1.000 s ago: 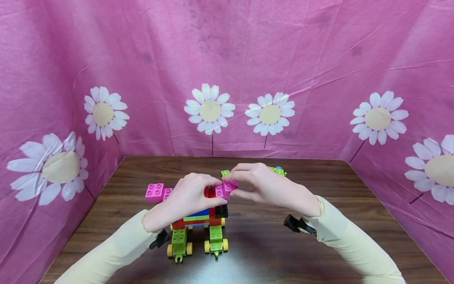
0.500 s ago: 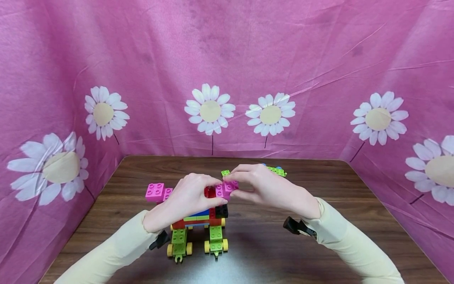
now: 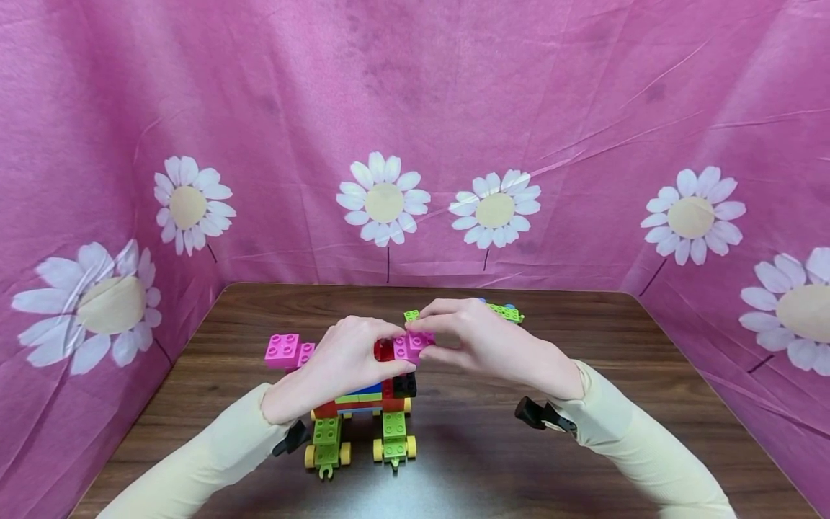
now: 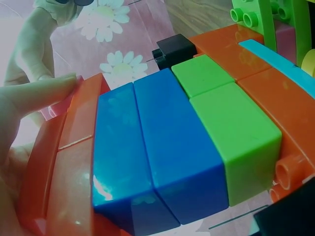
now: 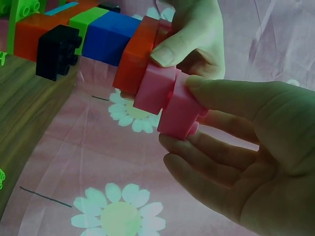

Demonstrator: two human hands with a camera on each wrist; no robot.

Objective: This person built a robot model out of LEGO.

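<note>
A model of toy building bricks stands on the table, with blue bricks (image 4: 147, 142), light green bricks (image 4: 236, 128) and red bricks (image 5: 133, 61) joined in its body. Its lower part has green wheeled bases (image 3: 326, 440) with yellow wheels. My left hand (image 3: 340, 357) grips the model's red upper end from above, thumb along its near side. At that end a pink brick (image 5: 155, 91) is attached. My right hand (image 3: 476, 342) pinches another pink brick (image 5: 179, 110) between thumb and fingers, right against the first one. Part of the model's top is hidden under my left hand.
More pink bricks (image 3: 282, 349) stick out at the model's left side, and a black brick (image 3: 405, 386) at its right. Behind my right hand lies a green piece (image 3: 506, 312) with blue parts. Pink cloth (image 3: 415, 94) with daisies surrounds the wooden table (image 3: 519, 447).
</note>
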